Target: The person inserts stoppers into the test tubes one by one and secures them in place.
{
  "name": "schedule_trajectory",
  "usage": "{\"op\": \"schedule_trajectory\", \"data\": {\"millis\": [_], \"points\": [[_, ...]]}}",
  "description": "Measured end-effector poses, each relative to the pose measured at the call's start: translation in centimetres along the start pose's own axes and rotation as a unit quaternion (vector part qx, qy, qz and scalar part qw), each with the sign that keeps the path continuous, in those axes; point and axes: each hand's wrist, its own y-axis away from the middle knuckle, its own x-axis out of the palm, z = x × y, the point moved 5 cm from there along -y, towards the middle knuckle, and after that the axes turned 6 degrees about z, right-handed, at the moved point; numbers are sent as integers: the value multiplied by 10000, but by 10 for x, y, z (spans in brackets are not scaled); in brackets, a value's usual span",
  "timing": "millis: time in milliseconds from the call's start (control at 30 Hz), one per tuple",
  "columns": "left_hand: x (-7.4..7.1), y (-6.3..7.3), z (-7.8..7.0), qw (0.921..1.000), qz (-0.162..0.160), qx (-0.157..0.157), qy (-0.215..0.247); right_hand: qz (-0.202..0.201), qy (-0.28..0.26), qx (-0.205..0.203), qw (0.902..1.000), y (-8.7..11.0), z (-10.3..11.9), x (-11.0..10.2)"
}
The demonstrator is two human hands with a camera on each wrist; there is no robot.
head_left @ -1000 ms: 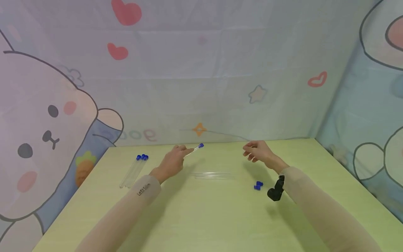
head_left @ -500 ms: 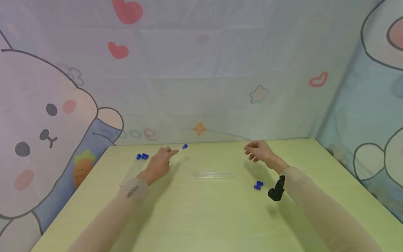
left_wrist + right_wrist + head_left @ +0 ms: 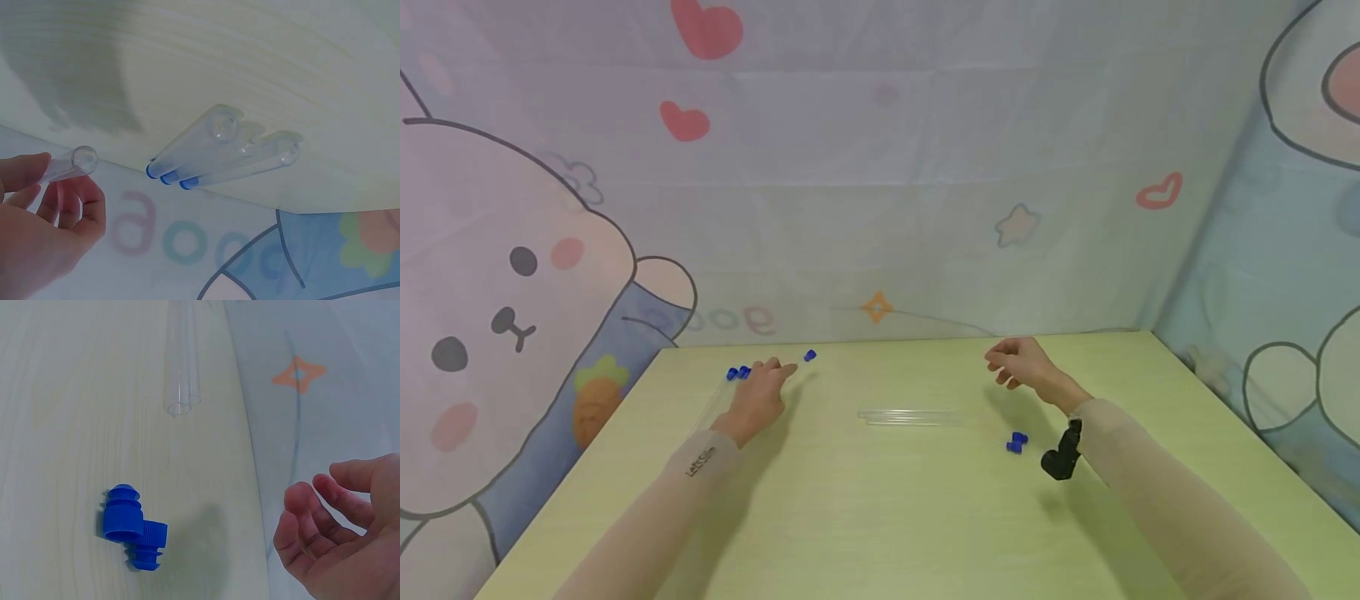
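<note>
My left hand [image 3: 756,400] pinches a clear test tube [image 3: 67,165] between thumb and fingers, above the table. Its rounded end shows in the left wrist view, while its blue stopper [image 3: 810,355] pokes out past the fingers in the head view. Beside that hand lie three capped test tubes [image 3: 199,147] in a row, partly hidden behind it from the head. My right hand [image 3: 1024,367] hovers with loosely bent fingers and holds nothing. Two loose blue stoppers [image 3: 123,517] lie on the table below it, touching each other. Clear tubes without stoppers [image 3: 910,417] lie side by side mid-table.
The pale wooden table [image 3: 880,517] ends at a printed cloth backdrop [image 3: 880,208] along its far edge. More cloth [image 3: 1292,333] hangs along the right side. A black wrist device [image 3: 1062,452] sits at the right sleeve.
My left hand has moved left with the capped test tube, coming beside the row of capped tubes and covering part of it. The right hand has stayed nearly still.
</note>
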Motion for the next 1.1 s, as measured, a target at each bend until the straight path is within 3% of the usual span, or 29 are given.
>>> {"op": "schedule_trajectory", "data": {"millis": [267, 500, 1100], "points": [[2, 4, 16, 9967, 243, -750, -186, 14, 80, 69, 9999, 2, -1, 0], [1, 11, 22, 9916, 318, -1253, -64, 10, 198, 166, 9997, 4, -3, -3], [8, 18, 35, 9850, 488, -1657, -2, 539, 1081, 166, 9925, 10, -12, -13]]}}
